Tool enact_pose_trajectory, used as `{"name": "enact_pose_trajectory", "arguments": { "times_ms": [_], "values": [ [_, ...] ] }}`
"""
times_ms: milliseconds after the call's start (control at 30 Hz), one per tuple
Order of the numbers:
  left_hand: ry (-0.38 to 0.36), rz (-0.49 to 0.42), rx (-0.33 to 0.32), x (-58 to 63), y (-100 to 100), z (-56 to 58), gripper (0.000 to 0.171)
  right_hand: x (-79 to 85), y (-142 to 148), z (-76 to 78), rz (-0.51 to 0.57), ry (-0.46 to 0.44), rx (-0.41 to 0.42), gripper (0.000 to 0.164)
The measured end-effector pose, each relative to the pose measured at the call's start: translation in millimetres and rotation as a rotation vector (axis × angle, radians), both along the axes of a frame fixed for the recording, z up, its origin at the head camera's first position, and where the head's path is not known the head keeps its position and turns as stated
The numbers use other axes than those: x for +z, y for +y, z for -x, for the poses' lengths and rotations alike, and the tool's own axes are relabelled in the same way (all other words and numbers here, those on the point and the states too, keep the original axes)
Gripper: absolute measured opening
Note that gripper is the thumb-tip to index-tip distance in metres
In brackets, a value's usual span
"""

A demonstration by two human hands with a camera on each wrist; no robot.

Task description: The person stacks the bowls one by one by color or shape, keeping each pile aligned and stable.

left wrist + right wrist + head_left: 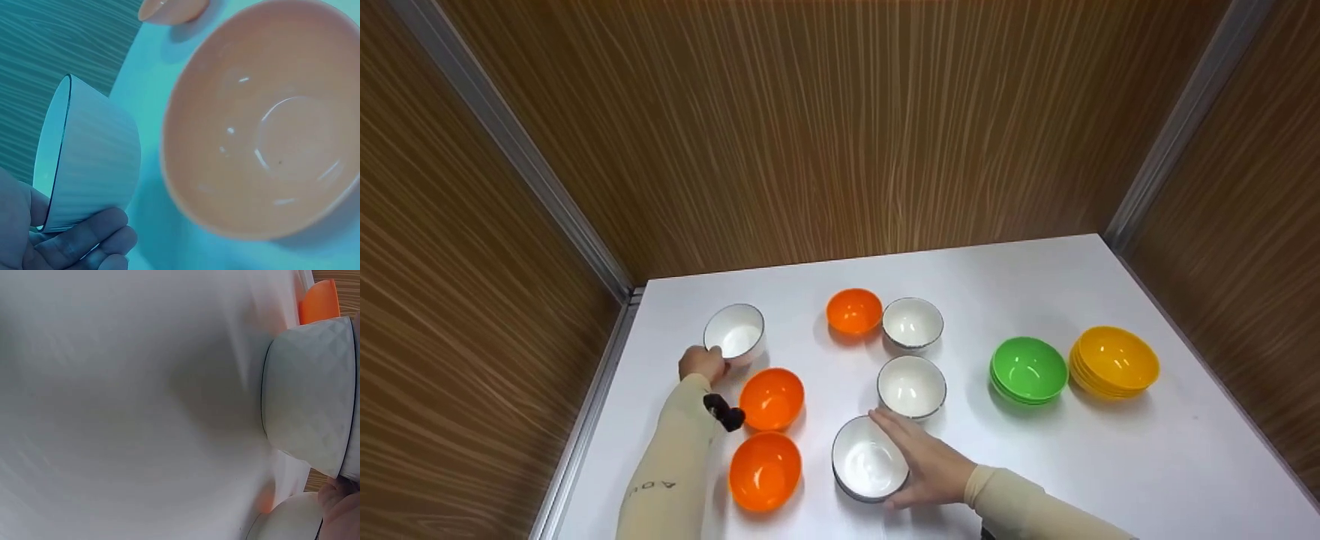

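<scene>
At the left back, my left hand (703, 364) pinches the near rim of a white bowl (735, 330). The left wrist view has this white bowl (95, 157) tilted, thumb at its dark rim and fingers under its outer wall. My right hand (934, 465) spans a white bowl (870, 457) at the front middle, fingers along the far rim and thumb at the near side. In the right wrist view this white bowl (309, 394) has a faceted wall, with another rim showing above it, as in a stack; my fingers (340, 512) touch near the rim.
Two orange bowls (772, 399) (765, 472) stand right of my left forearm. Behind the right hand are white bowls (911, 386) (913, 322) and a smaller orange bowl (854, 311). Stacked green bowls (1029, 369) and yellow bowls (1114, 361) are at right. Wood panels (855, 135) surround the white table (1125, 465).
</scene>
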State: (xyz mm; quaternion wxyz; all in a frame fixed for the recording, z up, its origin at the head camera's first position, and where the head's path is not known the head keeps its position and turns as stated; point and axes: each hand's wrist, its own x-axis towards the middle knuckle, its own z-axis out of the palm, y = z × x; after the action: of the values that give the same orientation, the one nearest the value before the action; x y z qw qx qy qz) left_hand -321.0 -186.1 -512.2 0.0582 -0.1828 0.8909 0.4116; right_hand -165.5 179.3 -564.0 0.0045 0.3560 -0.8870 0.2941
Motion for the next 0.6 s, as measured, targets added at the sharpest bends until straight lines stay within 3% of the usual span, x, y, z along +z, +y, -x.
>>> {"name": "enact_pose_trajectory", "arguments": {
  "times_ms": [300, 600],
  "values": [
    [0.077, 0.001, -0.04, 25.8, -13.9, -11.2, 0.033, 11.3, 2.2, 6.3, 0.052, 0.003, -0.019, 0.118],
    [0.109, -0.07, -0.077, 49.7, -9.2, -28.5, 0.03, 30.6, 12.3, 12.6, 0.106, 0.02, -0.04, 0.109]
  ]
}}
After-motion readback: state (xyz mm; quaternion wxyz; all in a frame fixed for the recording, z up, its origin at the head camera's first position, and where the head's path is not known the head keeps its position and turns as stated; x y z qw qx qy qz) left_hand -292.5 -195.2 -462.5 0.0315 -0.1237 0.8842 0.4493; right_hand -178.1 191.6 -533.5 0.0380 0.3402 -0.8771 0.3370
